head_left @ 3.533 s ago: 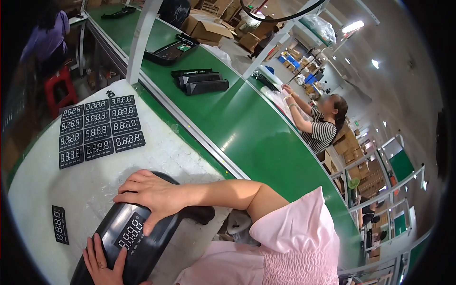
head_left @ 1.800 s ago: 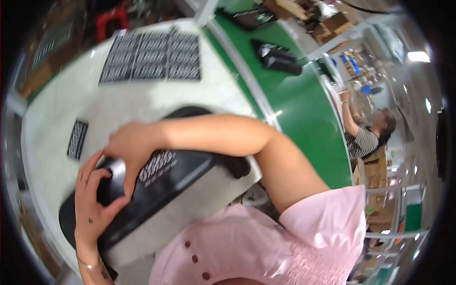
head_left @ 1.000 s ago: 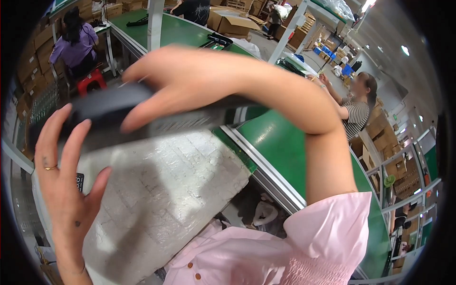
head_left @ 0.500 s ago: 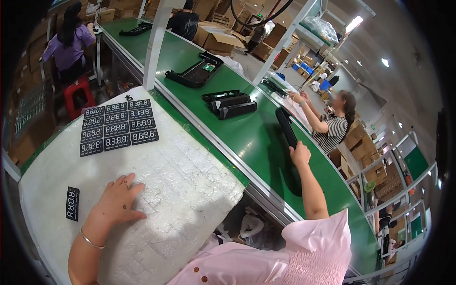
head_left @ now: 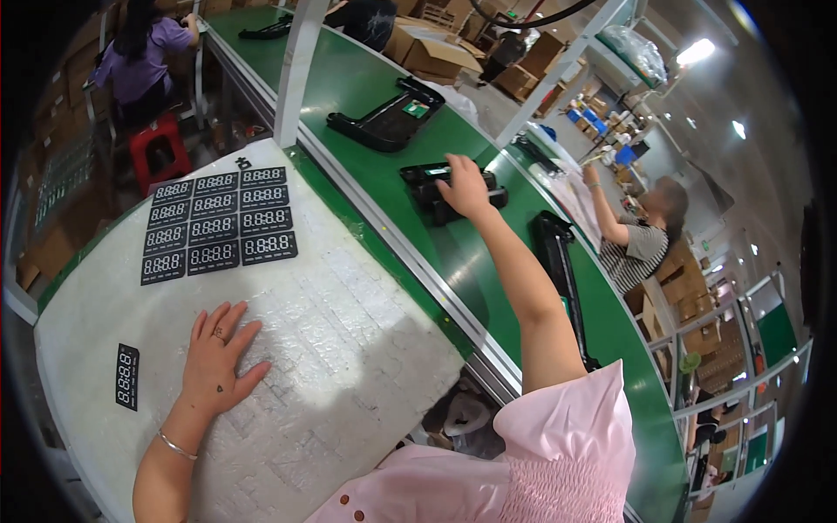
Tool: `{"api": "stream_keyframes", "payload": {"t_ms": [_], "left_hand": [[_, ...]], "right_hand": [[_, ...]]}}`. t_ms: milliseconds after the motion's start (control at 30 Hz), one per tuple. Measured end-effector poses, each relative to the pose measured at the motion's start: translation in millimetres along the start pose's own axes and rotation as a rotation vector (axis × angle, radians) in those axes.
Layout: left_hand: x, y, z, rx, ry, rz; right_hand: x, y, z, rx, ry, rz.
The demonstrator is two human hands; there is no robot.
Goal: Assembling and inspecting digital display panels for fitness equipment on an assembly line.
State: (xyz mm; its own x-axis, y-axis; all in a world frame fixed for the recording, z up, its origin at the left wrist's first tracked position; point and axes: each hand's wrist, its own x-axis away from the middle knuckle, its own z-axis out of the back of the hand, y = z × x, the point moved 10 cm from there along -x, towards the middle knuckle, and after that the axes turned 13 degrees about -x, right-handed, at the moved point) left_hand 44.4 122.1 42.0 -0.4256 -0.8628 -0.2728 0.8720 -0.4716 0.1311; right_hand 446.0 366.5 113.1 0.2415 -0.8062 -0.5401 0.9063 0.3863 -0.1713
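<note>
We see a bright green conveyor belt point(head_left: 366, 87) carrying glossy black plastic housings point(head_left: 449, 187), one of them with a small green patch inside, and beside it a white work table point(head_left: 349, 349) whose foam cover bears a faint brick-like grid. On the table lie black display panels point(head_left: 214, 225) with white segment digits, laid out in rows, and a single black one point(head_left: 126, 376) apart. Our sleeve point(head_left: 558, 453) is pale pink with red buttons, a silver bangle point(head_left: 177, 445) circles the left wrist, a person across the belt wears a black-and-white striped shirt point(head_left: 641, 257), and another sits in purple point(head_left: 139, 65) on a red stool point(head_left: 157, 148).
</note>
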Motion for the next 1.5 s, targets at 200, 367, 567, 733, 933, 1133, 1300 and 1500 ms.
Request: {"api": "stream_keyframes", "payload": {"t_ms": [200,367,567,733,933,1133,1300,1500], "left_hand": [[-4,-1,3,-0.002,0.004,-0.003],[3,4,0,0.009,0.003,-0.008],[-19,33,32,-0.101,0.103,-0.119],[-104,108,116,-0.311,0.493,-0.344],[-73,78,185,-0.197,0.785,-0.309],[125,-240,153,0.672,0.55,0.651],[258,-142,134,0.928,0.563,0.984],[308,-37,154,-0.169,0.212,1.096]], "right_hand": [[-96,-43,-101,0.135,-0.127,0.048],[-99,-21,-158,0.285,-0.433,-0.211],[-29,-166,-46,0.108,-0.335,0.336],[62,-264,77,-0.084,-0.252,0.536],[86,-298,198,-0.426,0.113,0.772],[62,-189,211,-0.388,0.417,0.24],[101,-218,77,-1.504,-0.4,-0.184],[113,-264,-27,-0.893,-0.52,-0.048]]}}
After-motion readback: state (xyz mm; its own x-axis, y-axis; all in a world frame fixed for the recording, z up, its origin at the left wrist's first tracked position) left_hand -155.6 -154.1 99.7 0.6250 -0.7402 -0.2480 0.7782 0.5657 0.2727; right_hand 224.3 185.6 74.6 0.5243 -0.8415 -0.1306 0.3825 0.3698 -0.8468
